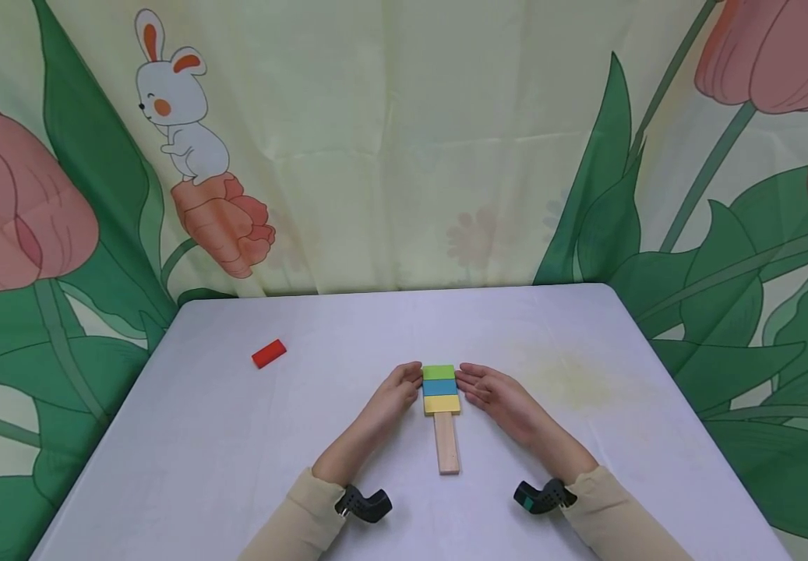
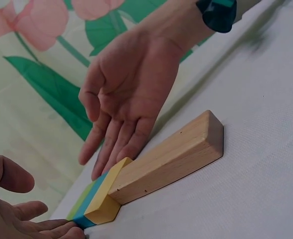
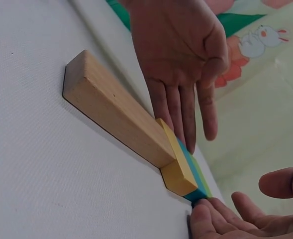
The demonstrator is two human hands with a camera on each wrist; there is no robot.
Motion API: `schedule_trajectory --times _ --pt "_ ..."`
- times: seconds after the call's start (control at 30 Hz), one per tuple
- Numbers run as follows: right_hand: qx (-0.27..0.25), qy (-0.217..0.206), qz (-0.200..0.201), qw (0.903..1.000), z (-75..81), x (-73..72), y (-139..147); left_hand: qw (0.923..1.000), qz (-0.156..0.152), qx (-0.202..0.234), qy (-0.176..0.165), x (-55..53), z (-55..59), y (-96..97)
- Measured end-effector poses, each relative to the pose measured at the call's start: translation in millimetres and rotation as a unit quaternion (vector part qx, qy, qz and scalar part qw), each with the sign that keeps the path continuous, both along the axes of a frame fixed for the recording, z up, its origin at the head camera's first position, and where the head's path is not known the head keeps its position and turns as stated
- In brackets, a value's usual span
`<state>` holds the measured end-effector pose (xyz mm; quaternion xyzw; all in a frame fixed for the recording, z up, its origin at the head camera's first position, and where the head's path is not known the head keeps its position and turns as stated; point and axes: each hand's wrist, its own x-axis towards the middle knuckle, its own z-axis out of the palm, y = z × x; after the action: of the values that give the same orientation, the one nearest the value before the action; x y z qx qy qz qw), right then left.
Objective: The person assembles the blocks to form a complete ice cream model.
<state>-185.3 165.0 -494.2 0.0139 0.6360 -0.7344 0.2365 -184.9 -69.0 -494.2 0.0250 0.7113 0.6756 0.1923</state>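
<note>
Three flat blocks lie in a row on the white table: a green block [image 1: 438, 372], a blue block [image 1: 439, 387] and a yellow block [image 1: 442, 403]. A plain wooden block [image 1: 447, 444] runs lengthwise from the yellow one toward the person, its end against it. My left hand [image 1: 398, 392] is at the left ends of the coloured blocks, fingers nearly straight. On the opposite side my right hand [image 1: 498, 393] mirrors it, palm facing inward. In the left wrist view, fingertips [image 2: 71, 230] of the left hand touch the blocks' ends.
A red block [image 1: 269, 354] lies apart at the far left of the white table [image 1: 200, 452]. Behind the table's back edge hangs a curtain [image 1: 404, 156] printed with tulips and a rabbit. Dark wrist cameras [image 1: 364, 504] sit at both cuffs.
</note>
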Motion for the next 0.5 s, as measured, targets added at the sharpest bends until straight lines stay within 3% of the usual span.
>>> schedule_trajectory --times 0.2,0.27,0.33,0.4,0.5 --pt "0.027 0.005 -0.008 0.9996 1.3 1.0 -5 1.0000 0.000 -0.002 0.003 2.1 -0.9 -0.9" --pt "0.079 0.032 -0.013 0.9963 1.5 2.2 -8 1.0000 0.000 -0.007 0.003 2.7 -0.9 -1.9" --pt "0.164 0.093 -0.012 0.9820 1.4 4.7 -11 0.9998 -0.002 -0.019 0.009 3.4 -0.6 -4.1" --pt "0.263 0.187 0.005 0.9466 1.5 7.8 -13 0.9992 -0.004 -0.038 0.013 3.4 -0.3 -7.4" --pt "0.374 0.357 0.053 0.8541 1.8 11.7 -12 0.9978 -0.005 -0.064 0.018 2.0 0.5 -14.4"
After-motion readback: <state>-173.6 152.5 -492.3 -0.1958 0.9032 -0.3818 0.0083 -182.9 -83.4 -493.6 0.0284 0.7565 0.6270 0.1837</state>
